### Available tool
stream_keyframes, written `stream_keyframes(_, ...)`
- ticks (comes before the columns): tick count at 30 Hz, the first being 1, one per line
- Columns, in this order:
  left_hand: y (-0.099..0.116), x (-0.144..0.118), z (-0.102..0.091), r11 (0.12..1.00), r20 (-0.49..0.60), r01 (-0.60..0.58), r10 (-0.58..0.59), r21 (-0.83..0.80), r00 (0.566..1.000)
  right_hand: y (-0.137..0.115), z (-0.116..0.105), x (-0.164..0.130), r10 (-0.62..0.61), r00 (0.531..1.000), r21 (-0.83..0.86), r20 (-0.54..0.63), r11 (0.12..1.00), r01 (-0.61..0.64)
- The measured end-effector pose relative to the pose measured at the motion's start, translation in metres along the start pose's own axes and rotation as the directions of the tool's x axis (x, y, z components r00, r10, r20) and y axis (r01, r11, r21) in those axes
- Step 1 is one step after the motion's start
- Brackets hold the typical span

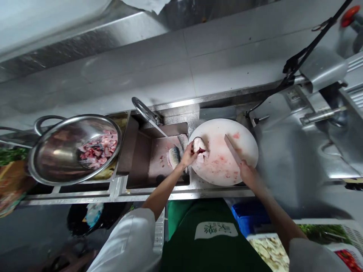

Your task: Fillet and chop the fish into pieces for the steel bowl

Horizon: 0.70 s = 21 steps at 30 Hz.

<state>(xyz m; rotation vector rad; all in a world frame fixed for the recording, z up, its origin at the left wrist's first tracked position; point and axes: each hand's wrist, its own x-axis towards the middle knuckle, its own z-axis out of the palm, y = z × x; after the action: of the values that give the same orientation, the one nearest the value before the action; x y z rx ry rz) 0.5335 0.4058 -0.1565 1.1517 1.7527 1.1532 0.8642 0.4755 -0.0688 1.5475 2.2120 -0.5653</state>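
My left hand (pixel 188 155) is closed on a cut piece of fish (pixel 199 146) at the left side of a round white cutting board (pixel 221 128). The piece shows pale flesh and a dark red opening. In my right hand (pixel 247 174) is a kitchen knife (pixel 232 149), its blade pointing up and to the left over the board, apart from the fish piece. Reddish stains mark the board. Just left of it, a larger scaly fish (pixel 174 155) lies in the sink (pixel 159 145), partly behind my left arm, and another fish part (pixel 183 141) rests near the sink's right wall.
A curved faucet (pixel 143 109) runs water into the sink. Farther left, a big metal bowl (pixel 53 151) holds many chopped fish pieces (pixel 99 149). Metal equipment (pixel 286 139) stands right of the board. Below are a blue bin (pixel 249 217) and a crate of pale slices (pixel 270 251).
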Motion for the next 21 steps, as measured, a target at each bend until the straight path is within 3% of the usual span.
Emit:
stream_keyframes(4, -0.005, -0.019, -0.002, 1.000, -0.090, 0.015, -0.017, -0.021, 0.996, -0.014, -0.006, -0.003, 0.025, 1.000, 0.060, 0.013, 0.998, -0.026)
stream_keyframes(8, 0.014, -0.019, -0.012, 0.991, -0.200, -0.041, 0.067, 0.130, 0.977, -0.047, -0.015, -0.005, 0.079, 0.997, 0.103, -0.021, 0.992, -0.076)
stream_keyframes(10, 0.025, -0.010, -0.013, 0.963, -0.140, -0.132, 0.168, 0.237, 0.976, -0.064, -0.019, -0.003, 0.089, 0.994, 0.092, -0.059, 0.992, -0.083)
stream_keyframes(12, 0.033, 0.002, -0.014, 0.923, 0.029, -0.233, 0.235, 0.307, 0.971, -0.075, -0.023, 0.001, 0.083, 0.992, 0.065, -0.095, 0.995, -0.077)
stream_keyframes(15, 0.038, 0.019, -0.017, 0.891, 0.229, -0.303, 0.234, 0.338, 0.945, -0.081, -0.025, 0.010, 0.089, 0.988, 0.024, -0.125, 0.996, -0.087)
stream_keyframes(21, 0.042, 0.029, -0.023, 0.877, 0.236, -0.251, 0.163, 0.409, 0.958, -0.077, -0.014, 0.020, 0.104, 0.988, 0.049, -0.110, 0.994, -0.099)
